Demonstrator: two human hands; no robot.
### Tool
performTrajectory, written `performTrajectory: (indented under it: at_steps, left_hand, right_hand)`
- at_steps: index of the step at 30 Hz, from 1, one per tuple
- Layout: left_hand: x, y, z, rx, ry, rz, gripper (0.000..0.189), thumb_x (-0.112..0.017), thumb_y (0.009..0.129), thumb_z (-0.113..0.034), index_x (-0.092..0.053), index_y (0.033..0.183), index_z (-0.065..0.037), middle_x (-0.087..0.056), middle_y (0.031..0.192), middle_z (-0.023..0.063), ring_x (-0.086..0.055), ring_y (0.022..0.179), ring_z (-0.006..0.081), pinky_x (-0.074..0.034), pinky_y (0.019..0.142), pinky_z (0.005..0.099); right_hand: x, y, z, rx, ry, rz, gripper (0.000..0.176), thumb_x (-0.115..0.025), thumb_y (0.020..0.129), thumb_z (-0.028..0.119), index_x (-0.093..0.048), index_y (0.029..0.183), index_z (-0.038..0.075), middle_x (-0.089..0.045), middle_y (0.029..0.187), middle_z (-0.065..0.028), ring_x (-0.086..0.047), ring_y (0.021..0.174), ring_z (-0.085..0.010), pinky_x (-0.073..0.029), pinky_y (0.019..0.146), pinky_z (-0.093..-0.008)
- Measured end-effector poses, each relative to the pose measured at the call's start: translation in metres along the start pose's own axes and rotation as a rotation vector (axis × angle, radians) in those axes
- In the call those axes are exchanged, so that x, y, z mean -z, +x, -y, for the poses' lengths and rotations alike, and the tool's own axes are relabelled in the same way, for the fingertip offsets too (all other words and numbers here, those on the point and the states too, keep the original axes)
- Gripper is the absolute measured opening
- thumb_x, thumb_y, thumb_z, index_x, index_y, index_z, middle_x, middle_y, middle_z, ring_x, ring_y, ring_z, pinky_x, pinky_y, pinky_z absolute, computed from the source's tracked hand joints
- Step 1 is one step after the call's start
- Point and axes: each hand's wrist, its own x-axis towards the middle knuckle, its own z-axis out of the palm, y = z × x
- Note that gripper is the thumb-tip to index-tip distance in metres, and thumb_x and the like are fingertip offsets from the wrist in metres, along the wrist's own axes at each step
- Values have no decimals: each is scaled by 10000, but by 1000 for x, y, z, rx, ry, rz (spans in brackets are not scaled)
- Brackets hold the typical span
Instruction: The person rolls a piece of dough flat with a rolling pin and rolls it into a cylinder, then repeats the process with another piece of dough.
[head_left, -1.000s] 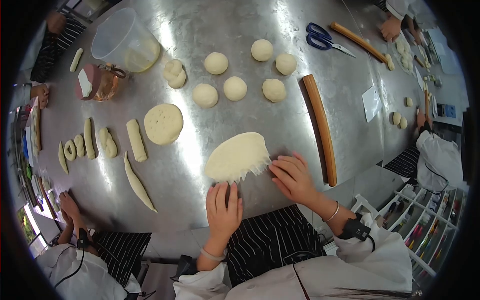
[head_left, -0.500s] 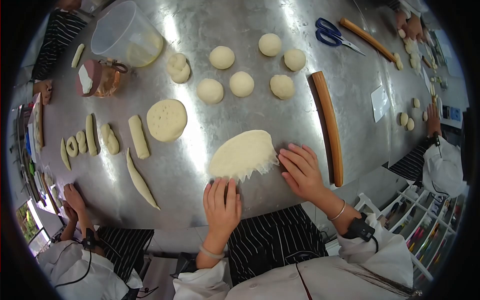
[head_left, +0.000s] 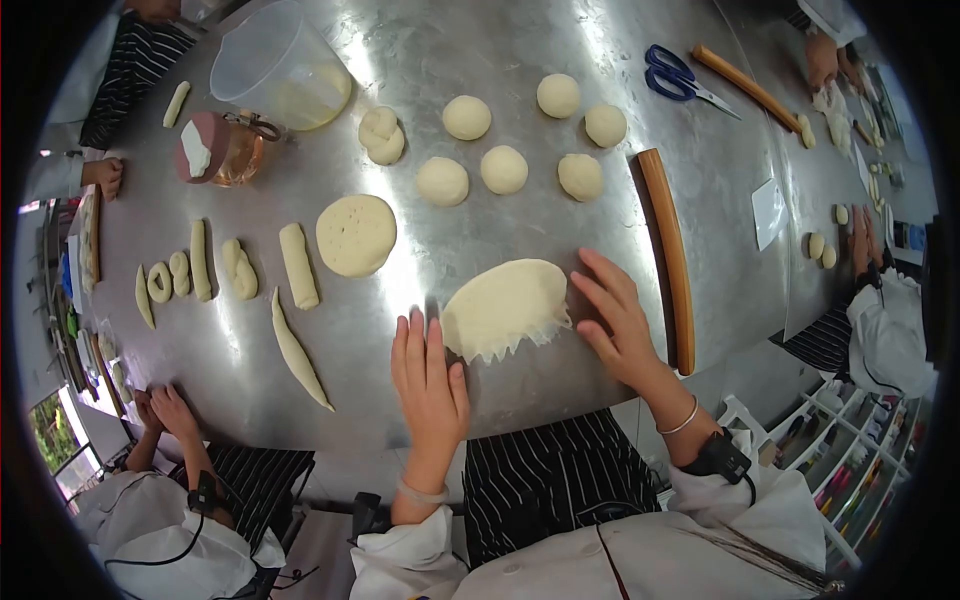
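Note:
A flattened oval sheet of dough [head_left: 507,305] lies on the steel table, its near edge pulled into thin ragged points. My left hand [head_left: 429,378] lies flat at the sheet's left side, fingers stretched forward with nothing in them. On the other side, my right hand [head_left: 618,322] has its fingers spread, the tips close to the dough's right edge. Farther left is a round dough disc [head_left: 356,235] dotted with small holes. A wooden rolling pin [head_left: 669,262] rests to the right of my right hand.
Several dough balls [head_left: 503,169] sit beyond the sheet, beside a knotted piece [head_left: 381,136]. Shaped dough pieces [head_left: 201,260] line the left. At the back are a plastic tub [head_left: 285,70], a lidded jar [head_left: 225,150] and scissors [head_left: 685,80]. Other people's hands [head_left: 170,412] are around the table.
My left hand has moved from the sheet's near edge to its left side. My right hand has shifted slightly right and away, fingers more spread. The view has shifted a little.

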Motion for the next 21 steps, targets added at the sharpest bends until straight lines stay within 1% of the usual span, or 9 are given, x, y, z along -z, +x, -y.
performTrajectory:
  at_steps: [3, 4, 5, 6, 9, 12, 16, 18, 21]
  left_hand:
    - [-4, 30, -5, 15, -102, 20, 413, -550, 911, -83, -549, 1308, 30, -520, 1360, 190, -476, 1258, 386, -368, 1059, 465]
    - [-7, 40, -8, 16, -150, 33, 406, -567, 882, -28, -566, 1283, 32, -542, 1318, 177, -501, 1208, 370, -398, 1025, 446]
    - [-11, 50, -14, 1, -114, -23, 373, -617, 845, -3, -616, 1217, 17, -579, 1193, 146, -529, 1100, 333, -429, 962, 426]
    - [-14, 56, -16, -2, -108, -30, 373, -617, 845, -3, -616, 1217, 17, -579, 1193, 146, -529, 1100, 333, -429, 962, 426]
    - [-23, 67, -15, -24, -33, 9, 331, -683, 801, -19, -664, 1131, -5, -575, 1047, 103, -540, 995, 296, -442, 870, 398]
    - [-22, 68, -13, 15, -103, 48, 273, -676, 799, -13, -665, 1072, -7, -573, 1029, 91, -539, 995, 288, -441, 852, 393]
    - [-24, 65, -10, 41, -175, -1, 210, -666, 796, 5, -656, 1005, -7, -589, 1012, 91, -547, 978, 290, -443, 856, 395]
    - [-28, 63, -5, -134, -217, -85, 199, -648, 779, 37, -644, 973, -4, -605, 1000, 99, -554, 942, 294, -454, 845, 392]
    - [-32, 58, 2, -159, -239, -85, 209, -650, 789, 59, -661, 988, -5, -622, 987, 101, -560, 918, 285, -469, 821, 374]
  right_hand:
    - [-4, 24, 6, -45, 55, -3, 366, -670, 861, 130, -618, 1212, 38, -564, 1299, -151, -542, 1197, -312, -422, 1004, -425]
    - [-6, 36, 10, -34, 55, -9, 366, -670, 861, 130, -618, 1212, 38, -564, 1299, -151, -542, 1197, -312, -422, 1004, -425]
    - [-9, 49, 15, 43, 6, 7, 323, -656, 855, 67, -631, 1175, 33, -581, 1229, -136, -554, 1147, -308, -439, 977, -403]
    - [-11, 61, 18, 119, -43, 24, 290, -643, 848, 3, -644, 1137, 29, -597, 1160, -122, -567, 1097, -304, -455, 950, -382]
    - [-15, 84, 15, 239, -147, 218, 234, -669, 831, 36, -649, 1063, 27, -594, 1087, -119, -564, 1026, -298, -463, 886, -389]
    - [-20, 88, 7, 229, -123, 268, 195, -688, 807, 48, -636, 994, 25, -584, 1025, -101, -552, 966, -296, -460, 854, -392]
    - [-21, 85, 7, 265, -64, 217, 175, -682, 807, 36, -625, 972, 22, -586, 1010, -92, -547, 964, -296, -458, 862, -389]
    - [-24, 83, 2, 381, -49, 156, 143, -658, 817, 57, -621, 951, 25, -576, 978, -92, -547, 951, -286, -453, 833, -381]
    - [-27, 76, 0, 310, -13, 130, 158, -645, 823, 37, -628, 979, 19, -576, 979, -91, -548, 943, -287, -455, 828, -376]
